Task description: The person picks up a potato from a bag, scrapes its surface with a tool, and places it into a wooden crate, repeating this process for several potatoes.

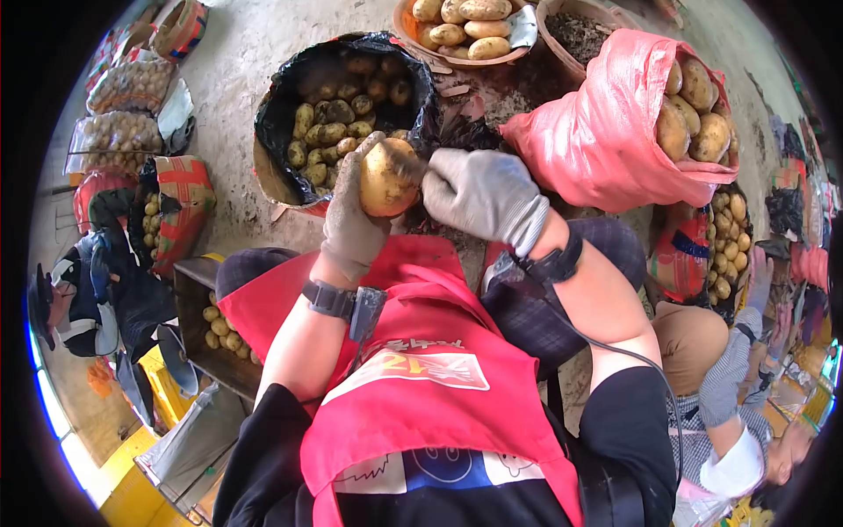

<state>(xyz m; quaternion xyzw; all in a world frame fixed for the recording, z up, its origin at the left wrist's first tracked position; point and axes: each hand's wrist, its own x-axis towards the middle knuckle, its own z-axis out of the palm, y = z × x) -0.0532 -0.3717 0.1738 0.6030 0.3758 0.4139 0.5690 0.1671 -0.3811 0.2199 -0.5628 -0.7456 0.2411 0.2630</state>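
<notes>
My left hand (353, 206), in a grey glove, holds a large yellow potato (387, 180) upright above the near rim of a black-lined basket (268, 132). Small potatoes (329, 133) lie inside that basket. To the right of the large potato, my right hand (479, 195), also gloved, is closed around a small dark tool (402, 160). The tool reaches across to the potato's upper right side and is blurred, so its exact shape cannot be made out.
A pink sack (588, 132) of large potatoes stands at the right. Behind are an orange basin (409, 37) of potatoes and a tub of dark soil (578, 37). A wooden crate (195, 303) sits lower left. Co-workers sit at left (114, 290) and lower right (724, 395).
</notes>
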